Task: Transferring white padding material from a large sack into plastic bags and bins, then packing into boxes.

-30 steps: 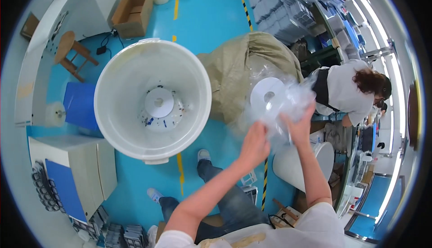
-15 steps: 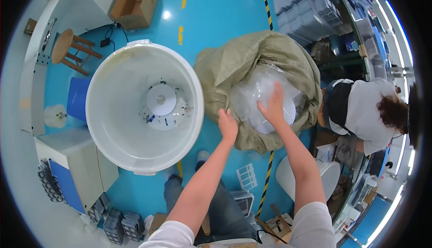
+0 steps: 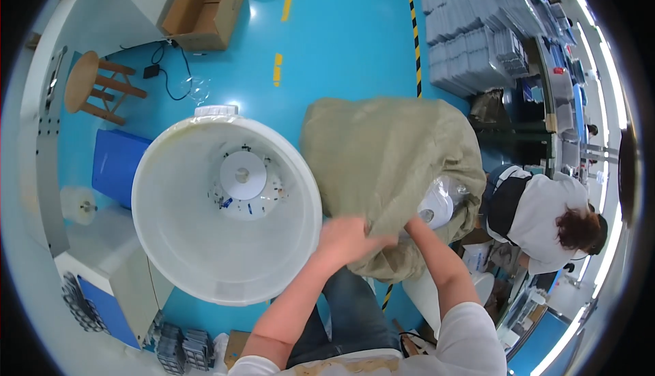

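Note:
A large olive woven sack (image 3: 389, 151) stands in front of me, its upper cloth folded over much of its mouth. Clear plastic bags (image 3: 456, 189) and a white disc with a central hole (image 3: 438, 205) show in the opening on the right. My right hand reaches in under the fold; only its wrist (image 3: 417, 229) shows, and its fingers are hidden. Along the sack's near left edge is my left hand (image 3: 344, 241), smeared by motion, so its grip is unclear. To the left stands a big white round tub (image 3: 184, 239), holding another white disc (image 3: 243, 175) and small dark and blue scraps.
A wooden stool (image 3: 85, 89), a blue bin (image 3: 117, 164) and an open cardboard box (image 3: 208, 11) stand at the left and far left. At the right, a person in a white shirt (image 3: 549, 216) bends beside stacks of grey trays (image 3: 471, 55). Black-yellow tape (image 3: 415, 42) marks the blue floor.
The sack's cloth has come over toward me, covering much of the opening. My left hand has moved nearer to me and blurred; my right hand has gone out of sight under the cloth.

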The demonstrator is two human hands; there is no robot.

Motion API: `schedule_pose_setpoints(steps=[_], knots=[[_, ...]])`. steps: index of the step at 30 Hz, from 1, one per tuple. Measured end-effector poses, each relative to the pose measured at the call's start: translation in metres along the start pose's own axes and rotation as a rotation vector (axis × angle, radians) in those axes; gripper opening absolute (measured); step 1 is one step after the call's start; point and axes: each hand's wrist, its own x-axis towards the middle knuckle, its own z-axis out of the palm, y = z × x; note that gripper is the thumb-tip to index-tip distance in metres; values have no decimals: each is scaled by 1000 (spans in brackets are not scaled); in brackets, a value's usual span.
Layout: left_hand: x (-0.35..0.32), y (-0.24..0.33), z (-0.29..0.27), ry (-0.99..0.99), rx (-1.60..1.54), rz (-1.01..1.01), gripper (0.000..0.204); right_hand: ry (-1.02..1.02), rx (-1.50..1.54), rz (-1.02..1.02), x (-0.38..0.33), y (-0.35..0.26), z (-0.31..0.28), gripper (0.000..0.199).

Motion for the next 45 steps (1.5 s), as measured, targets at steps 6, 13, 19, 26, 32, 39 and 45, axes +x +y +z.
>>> schedule_pose_setpoints(steps=[6, 13, 19, 26, 32, 39, 45], knots=[[185, -60, -25, 886, 283, 136, 49, 292, -306, -333, 66, -155, 55, 47], [204, -40, -4, 671, -750, 287, 28, 52, 1288, 261, 125, -125, 38, 52], [143, -27, -4, 281, -1147, 206, 24, -143, 1017, 344, 148, -84, 83, 53], [58, -47, 22, -65, -1378, 221, 20, -408, 661, 325, 154, -34, 167, 55], [94, -24, 29, 479, -1472, -111, 20, -493, 165, 273, 108, -18, 85, 56], [123, 23, -18, 718, -1205, 27, 24, -322, -436, 80, 154, -83, -77, 58], [140, 47, -20, 865, -888, -20, 25, -792, 956, 17, 103, -251, -163, 56]])
